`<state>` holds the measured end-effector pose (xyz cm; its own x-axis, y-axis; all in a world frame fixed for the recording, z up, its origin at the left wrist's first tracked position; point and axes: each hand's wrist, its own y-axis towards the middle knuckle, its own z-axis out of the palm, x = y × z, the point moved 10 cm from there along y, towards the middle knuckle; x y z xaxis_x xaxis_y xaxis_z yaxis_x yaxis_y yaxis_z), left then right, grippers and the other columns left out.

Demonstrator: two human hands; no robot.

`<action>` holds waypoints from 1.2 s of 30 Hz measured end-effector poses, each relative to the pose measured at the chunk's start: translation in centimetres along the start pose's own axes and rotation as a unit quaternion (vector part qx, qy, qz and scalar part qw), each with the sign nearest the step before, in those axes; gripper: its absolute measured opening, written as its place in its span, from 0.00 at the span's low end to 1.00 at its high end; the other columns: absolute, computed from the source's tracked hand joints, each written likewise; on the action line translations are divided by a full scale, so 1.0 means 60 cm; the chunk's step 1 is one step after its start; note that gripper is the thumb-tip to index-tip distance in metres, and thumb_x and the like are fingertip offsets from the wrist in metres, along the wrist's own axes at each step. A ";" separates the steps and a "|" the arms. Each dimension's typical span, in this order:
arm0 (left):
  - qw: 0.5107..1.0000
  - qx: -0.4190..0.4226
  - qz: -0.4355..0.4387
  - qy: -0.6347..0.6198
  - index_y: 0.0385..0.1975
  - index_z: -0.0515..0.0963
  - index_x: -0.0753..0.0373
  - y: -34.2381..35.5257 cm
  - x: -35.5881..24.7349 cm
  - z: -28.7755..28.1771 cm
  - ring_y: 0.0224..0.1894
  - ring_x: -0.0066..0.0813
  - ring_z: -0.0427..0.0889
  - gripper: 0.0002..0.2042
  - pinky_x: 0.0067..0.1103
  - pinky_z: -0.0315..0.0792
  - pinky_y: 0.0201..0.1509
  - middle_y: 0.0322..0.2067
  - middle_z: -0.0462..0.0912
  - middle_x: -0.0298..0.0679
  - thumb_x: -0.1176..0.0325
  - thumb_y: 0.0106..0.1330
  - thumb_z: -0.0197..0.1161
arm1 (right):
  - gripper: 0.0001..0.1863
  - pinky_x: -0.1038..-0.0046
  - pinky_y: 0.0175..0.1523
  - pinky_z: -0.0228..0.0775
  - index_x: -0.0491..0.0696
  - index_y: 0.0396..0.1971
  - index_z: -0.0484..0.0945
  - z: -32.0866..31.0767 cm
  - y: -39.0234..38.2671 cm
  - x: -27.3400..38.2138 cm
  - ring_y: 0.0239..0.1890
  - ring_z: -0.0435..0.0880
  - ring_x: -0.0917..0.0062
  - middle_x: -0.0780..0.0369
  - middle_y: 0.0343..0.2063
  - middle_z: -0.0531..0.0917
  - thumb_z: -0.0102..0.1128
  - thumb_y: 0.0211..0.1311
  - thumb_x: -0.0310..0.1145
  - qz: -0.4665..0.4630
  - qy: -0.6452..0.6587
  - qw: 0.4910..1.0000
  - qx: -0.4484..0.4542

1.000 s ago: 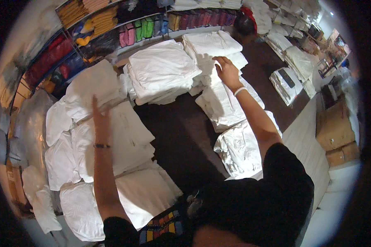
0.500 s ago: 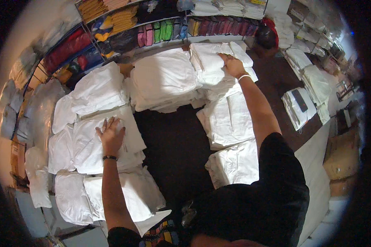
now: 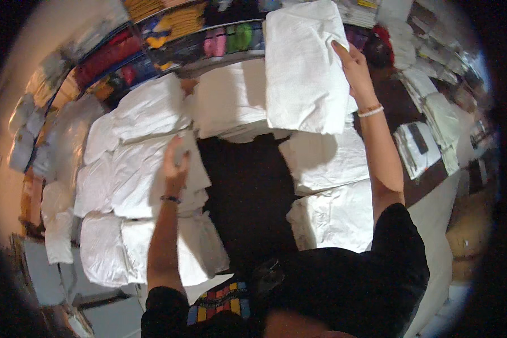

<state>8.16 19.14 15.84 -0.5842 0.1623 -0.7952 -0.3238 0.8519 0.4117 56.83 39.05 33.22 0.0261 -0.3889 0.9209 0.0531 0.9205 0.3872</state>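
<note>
My right hand (image 3: 354,70) grips the right edge of a folded white cloth (image 3: 305,70), thumb on its front face. It is lifted upright above the far right piles, hiding part of them and of the shelf behind. My left hand (image 3: 176,163) is slightly smeared by motion, its fingers stretched out and apart with nothing in them. It hovers over or just touches the right part of a white folded cloth pile (image 3: 135,174) on the left. More white cloth piles surround a dark surface (image 3: 245,197), among them a far middle pile (image 3: 231,96) and a near right pile (image 3: 335,217).
Shelves along the back carry yellow fabric stacks (image 3: 187,21) and pink and green bundles (image 3: 239,38). A black-and-red object (image 3: 379,48) stands at the back right. Further right lies a white packet with a dark patch (image 3: 414,147). Plastic-wrapped bundles (image 3: 67,135) line the left.
My right hand has picked up a folded white cloth from the far right pile and raised it upright. My left hand has lifted and shifted right from its flat rest on the left pile.
</note>
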 end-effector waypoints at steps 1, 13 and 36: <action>0.996 0.031 0.076 0.020 0.63 0.72 0.62 -0.014 -0.050 0.023 0.68 0.42 0.69 0.26 0.32 0.60 0.73 0.64 0.73 0.46 0.71 0.63 0.65 | 0.19 0.79 0.41 0.71 0.42 0.52 0.80 0.032 -0.025 0.023 0.35 0.78 0.86 0.67 0.34 0.85 0.63 0.67 0.39 -0.024 -0.038 0.999 0.002; 0.742 -0.074 -0.253 -0.617 0.62 0.69 0.61 -0.159 -0.001 -0.034 0.60 0.36 0.75 0.24 0.37 0.71 0.63 0.57 0.76 0.40 0.69 0.68 0.65 | 0.28 0.61 0.66 0.69 0.49 0.61 0.75 0.574 -0.509 0.099 0.63 0.76 0.57 0.53 0.59 0.78 0.68 0.59 0.32 -0.284 -0.181 0.851 0.404; 0.959 -0.128 -0.254 0.017 0.58 0.66 0.64 0.282 0.711 -0.650 0.47 0.36 0.79 0.28 0.29 0.71 0.46 0.48 0.77 0.41 0.56 0.65 0.68 | 0.10 0.70 0.51 0.84 0.40 0.47 0.80 0.560 -0.625 -0.142 0.46 0.86 0.74 0.58 0.43 0.85 0.53 0.72 0.24 0.185 -0.060 0.930 0.313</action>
<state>-51.29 21.04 6.23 -0.3255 -0.2604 -0.9090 -0.7420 0.6662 0.0748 21.07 9.13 12.33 -0.1857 -0.0692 0.9802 -0.5293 0.8475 -0.0404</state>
